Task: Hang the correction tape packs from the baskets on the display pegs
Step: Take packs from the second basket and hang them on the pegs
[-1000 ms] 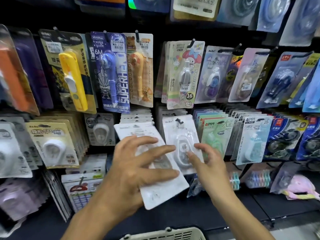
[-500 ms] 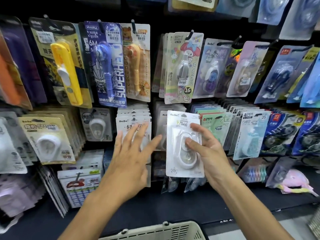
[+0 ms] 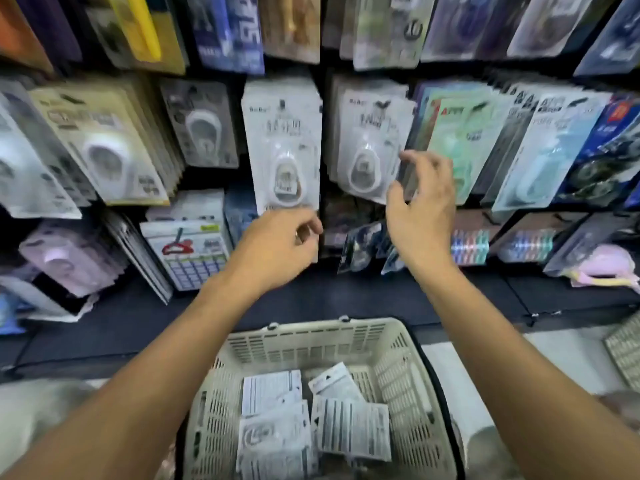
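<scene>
Two white correction tape packs hang on pegs in the middle row: one [image 3: 282, 143] above my left hand, the other [image 3: 369, 143] just left of my right hand. My left hand [image 3: 280, 244] hovers at the lower edge of the first pack with fingers loosely curled and nothing in them. My right hand [image 3: 422, 206] is by the second pack's right edge, thumb and fingers spread in a loose curve. Below my arms stands a cream basket [image 3: 311, 329] holding several more white packs [image 3: 349, 427], most lying face down.
Pegs crowded with other stationery packs fill the wall, including beige ones [image 3: 104, 150] at left and green and blue ones [image 3: 464, 133] at right. A dark shelf ledge [image 3: 346, 299] runs below them. A second basket's corner [image 3: 623, 355] shows at the right edge.
The view has tilted down, bringing the basket into sight. Both packs now hang on their pegs, and both hands have eased off them and dropped lower.
</scene>
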